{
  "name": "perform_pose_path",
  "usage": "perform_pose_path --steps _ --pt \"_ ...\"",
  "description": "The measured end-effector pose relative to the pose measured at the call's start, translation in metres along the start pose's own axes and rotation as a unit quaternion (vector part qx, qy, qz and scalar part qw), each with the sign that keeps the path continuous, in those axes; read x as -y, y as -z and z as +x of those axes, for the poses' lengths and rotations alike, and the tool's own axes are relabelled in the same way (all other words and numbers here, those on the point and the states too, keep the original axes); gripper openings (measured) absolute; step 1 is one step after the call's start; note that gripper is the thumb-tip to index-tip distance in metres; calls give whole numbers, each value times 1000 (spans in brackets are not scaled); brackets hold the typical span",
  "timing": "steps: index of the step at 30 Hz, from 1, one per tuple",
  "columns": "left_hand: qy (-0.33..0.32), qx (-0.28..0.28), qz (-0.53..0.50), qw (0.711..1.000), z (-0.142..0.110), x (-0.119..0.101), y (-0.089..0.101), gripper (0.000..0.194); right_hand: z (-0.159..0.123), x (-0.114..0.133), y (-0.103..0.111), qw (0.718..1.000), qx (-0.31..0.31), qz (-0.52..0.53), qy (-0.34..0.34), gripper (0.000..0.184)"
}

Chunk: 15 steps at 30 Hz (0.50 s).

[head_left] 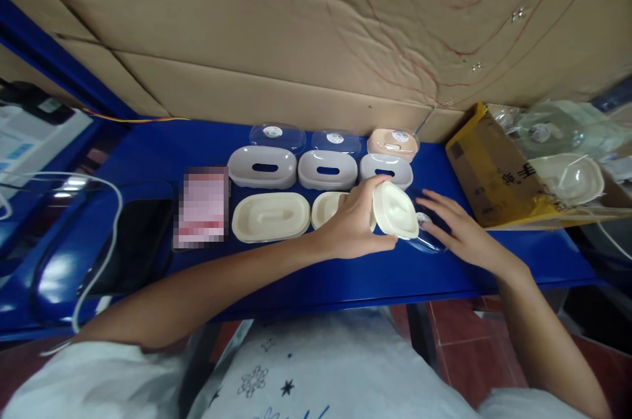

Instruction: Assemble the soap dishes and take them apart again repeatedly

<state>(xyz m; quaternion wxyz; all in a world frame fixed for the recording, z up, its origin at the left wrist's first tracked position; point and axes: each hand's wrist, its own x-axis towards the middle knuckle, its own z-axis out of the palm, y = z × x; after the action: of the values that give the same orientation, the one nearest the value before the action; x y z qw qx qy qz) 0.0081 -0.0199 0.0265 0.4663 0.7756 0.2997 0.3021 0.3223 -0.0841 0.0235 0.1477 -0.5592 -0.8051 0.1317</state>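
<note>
My left hand (356, 224) is closed on a cream oval dish (395, 210), raised off the table and tilted. Fingers go over its far edge and the thumb lies along its near edge. My right hand (457, 231) has its fingers apart over a clear lid (429, 242) with a round sticker. The lid lies on the table, partly hidden by that hand. Two more cream dishes lie to the left: one in full view (270, 216), the other (324, 209) partly behind my left hand. Behind them stand white oval boxes with slots (262, 167) (328, 170) (386, 170).
Clear lids with stickers (277, 138) (336, 141) and a peach oval piece (392, 143) line the back by the cardboard wall (247, 30). An open carton (494, 168) of wrapped parts stands right. Left are a blurred-out pink item (201, 207), a black device (131, 238) and a white cable (116, 228).
</note>
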Motion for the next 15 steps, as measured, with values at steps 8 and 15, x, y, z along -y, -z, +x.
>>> perform_pose_path --steps 8,15 --pt "-6 0 188 982 13 -2 -9 95 -45 -40 15 994 -40 -69 -70 52" --pt "33 81 341 936 25 -3 -25 111 76 -44 39 993 -64 -94 17 60"
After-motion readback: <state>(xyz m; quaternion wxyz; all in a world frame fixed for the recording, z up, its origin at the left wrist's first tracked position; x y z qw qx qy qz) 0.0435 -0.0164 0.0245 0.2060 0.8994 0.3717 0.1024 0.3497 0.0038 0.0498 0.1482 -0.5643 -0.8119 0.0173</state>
